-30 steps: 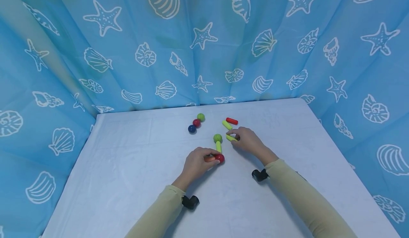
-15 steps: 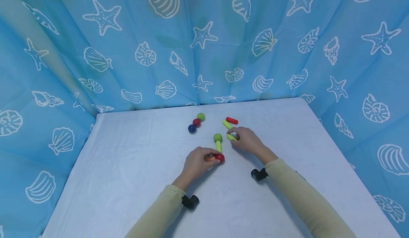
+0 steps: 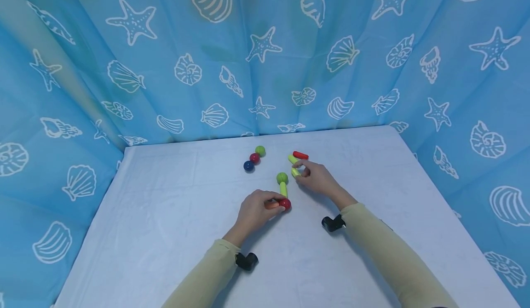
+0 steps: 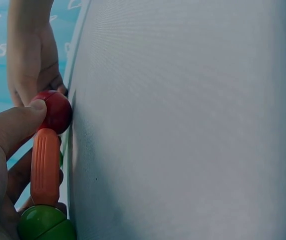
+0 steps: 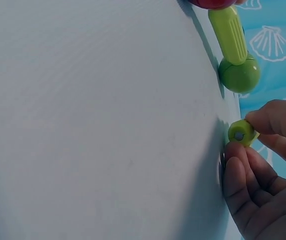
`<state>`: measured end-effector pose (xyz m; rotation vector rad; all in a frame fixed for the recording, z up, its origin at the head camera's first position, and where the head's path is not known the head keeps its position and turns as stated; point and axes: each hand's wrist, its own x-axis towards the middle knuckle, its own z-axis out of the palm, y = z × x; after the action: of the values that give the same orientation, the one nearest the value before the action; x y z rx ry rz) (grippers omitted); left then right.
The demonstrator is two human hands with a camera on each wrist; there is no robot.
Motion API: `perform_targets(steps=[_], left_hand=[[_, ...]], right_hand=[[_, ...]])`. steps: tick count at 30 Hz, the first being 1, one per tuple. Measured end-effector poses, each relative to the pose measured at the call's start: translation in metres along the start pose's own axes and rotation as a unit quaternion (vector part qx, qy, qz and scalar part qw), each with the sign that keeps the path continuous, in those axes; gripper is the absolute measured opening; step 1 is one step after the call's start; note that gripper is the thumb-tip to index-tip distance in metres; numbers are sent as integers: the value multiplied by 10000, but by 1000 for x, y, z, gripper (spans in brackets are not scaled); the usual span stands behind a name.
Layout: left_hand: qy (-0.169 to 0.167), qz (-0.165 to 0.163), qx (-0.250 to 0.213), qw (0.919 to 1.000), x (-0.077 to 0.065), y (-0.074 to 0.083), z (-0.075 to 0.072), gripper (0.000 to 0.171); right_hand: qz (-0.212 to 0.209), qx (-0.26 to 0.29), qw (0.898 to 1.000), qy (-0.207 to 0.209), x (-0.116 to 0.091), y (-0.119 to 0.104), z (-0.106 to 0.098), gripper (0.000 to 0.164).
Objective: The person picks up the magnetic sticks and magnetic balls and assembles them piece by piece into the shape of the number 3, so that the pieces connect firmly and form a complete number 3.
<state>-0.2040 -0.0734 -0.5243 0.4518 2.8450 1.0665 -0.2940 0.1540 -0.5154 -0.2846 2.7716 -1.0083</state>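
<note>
My left hand holds a joined chain of toy balls and rods, its thumb pressing the red ball. In the left wrist view an orange rod runs from that ball to a green ball, which my hand hides in the head view. A yellow-green rod links the red ball to another green ball. Just right of it, my right hand pinches a loose yellow-green rod between thumb and fingers; a grey round spot shows on the rod's end.
Loose green, red and dark blue balls lie in a slanting row farther back. Beyond my right fingers lie another yellow-green rod and a red rod. A blue shell-patterned curtain surrounds the white table.
My right hand has shifted slightly left and away from me, turning the yellow-green rod to point more toward the back. The left hand and the chain have stayed still.
</note>
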Motion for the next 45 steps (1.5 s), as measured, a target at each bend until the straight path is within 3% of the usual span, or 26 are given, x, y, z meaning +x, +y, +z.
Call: perform_targets(steps=[13, 25, 45], left_hand=[[37, 56, 37, 10000, 0, 0, 0, 32], [31, 86, -17, 10000, 1, -1, 0, 30], [10, 50, -46, 10000, 1, -3, 1, 31]], right_hand=[[-35, 532, 9985, 109, 15, -3, 7, 41], [424, 1057, 9933, 193, 27, -15, 15, 38], [529, 1174, 9915, 207, 36, -24, 24, 41]])
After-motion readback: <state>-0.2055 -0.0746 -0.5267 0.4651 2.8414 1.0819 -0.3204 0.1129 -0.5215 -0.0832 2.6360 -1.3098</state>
